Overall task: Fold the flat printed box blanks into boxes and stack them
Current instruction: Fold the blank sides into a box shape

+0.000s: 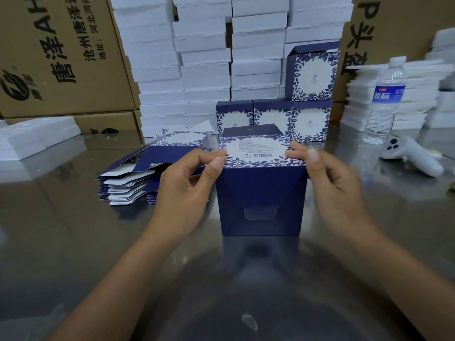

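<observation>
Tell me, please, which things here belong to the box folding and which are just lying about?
Job in hand: the box gripped by the left hand and right hand; the pile of flat blanks; the finished boxes.
Lying about: water bottle; white controller; brown cartons; white stacks.

The left carton [61, 57] reads 唐泽 and 沧州唐泽; the right carton [357, 48] reads 头盔.

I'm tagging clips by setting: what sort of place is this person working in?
Probably a packing workshop or warehouse: tall stacks of white foam pieces line the back, big printed shipping cartons flank them, and a pile of flat box blanks lies on the steel table beside finished boxes.
</observation>
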Motion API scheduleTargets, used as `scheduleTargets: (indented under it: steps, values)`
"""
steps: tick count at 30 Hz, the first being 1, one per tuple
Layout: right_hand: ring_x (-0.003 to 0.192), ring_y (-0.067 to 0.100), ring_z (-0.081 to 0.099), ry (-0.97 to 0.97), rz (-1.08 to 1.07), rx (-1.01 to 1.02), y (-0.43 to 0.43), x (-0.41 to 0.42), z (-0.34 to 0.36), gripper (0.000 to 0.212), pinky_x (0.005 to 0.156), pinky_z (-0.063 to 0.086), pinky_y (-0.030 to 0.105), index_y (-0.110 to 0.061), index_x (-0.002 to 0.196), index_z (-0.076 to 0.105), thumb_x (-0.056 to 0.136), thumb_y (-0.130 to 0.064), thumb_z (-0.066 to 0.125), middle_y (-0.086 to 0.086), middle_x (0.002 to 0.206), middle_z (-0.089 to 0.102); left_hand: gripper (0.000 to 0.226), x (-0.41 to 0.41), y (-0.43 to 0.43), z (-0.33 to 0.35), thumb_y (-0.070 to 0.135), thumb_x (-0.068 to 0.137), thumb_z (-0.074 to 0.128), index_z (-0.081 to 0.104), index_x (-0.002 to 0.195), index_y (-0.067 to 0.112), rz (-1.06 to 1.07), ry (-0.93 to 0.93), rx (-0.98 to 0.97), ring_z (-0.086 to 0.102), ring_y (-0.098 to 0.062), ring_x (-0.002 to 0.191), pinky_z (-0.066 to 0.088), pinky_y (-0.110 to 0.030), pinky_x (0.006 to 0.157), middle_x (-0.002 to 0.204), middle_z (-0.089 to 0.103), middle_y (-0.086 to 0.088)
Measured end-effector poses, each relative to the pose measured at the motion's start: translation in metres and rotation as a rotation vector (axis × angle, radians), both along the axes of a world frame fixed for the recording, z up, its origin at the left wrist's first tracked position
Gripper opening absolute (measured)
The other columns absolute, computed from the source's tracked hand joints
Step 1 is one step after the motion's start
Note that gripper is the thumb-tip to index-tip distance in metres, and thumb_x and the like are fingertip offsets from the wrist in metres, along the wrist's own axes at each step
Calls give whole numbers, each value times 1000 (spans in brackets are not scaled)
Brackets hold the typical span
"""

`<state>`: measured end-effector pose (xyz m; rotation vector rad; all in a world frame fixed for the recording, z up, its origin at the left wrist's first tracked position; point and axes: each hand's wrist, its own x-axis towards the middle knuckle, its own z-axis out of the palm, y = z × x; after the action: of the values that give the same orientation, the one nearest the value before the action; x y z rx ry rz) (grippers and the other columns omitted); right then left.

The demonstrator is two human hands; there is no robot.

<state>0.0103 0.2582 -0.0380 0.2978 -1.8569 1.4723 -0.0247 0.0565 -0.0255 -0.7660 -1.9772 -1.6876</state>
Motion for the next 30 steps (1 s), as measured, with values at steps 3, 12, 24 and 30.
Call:
scheduleTargets:
  steps: [3, 12, 24, 30]
  values:
    - [116, -9, 51, 1, 25, 1, -1, 0, 0, 25, 91, 39, 8, -37, 94, 67, 93, -40, 42, -27, 117, 60, 21, 0, 1, -2, 38, 85, 51, 65, 87, 22, -5, 7, 9, 59, 6, 106, 42, -7, 84, 106, 66, 18]
    - [124, 10, 47, -148, 68, 315, 3, 2, -10, 69, 97, 47, 43, -57, 119, 33, 59, -67, 66, -30, 133, 38, 81, 3, 6, -20, 43, 75, 68, 22, 141, 50, -175, -163, -157, 26, 8, 137, 32, -33, 113, 148, 24, 32]
    - [110, 5, 55, 52, -192, 287, -12, 11, -3, 59, 91, 48, 34, -54, 113, 37, 72, -40, 76, -33, 121, 48, 66, 15, 20, -23, 43, 81, 67, 25, 128, 61, 165, 35, -187, 46, 12, 116, 43, -13, 94, 135, 47, 27]
    - [102, -2, 52, 83, -238, 297, -12, 12, -1, 57, 82, 37, 4, -52, 113, 36, 72, -40, 75, -33, 116, 49, 65, 14, 19, -22, 43, 82, 68, 28, 131, 56, 182, 48, -181, 47, 11, 115, 43, -14, 90, 134, 48, 24]
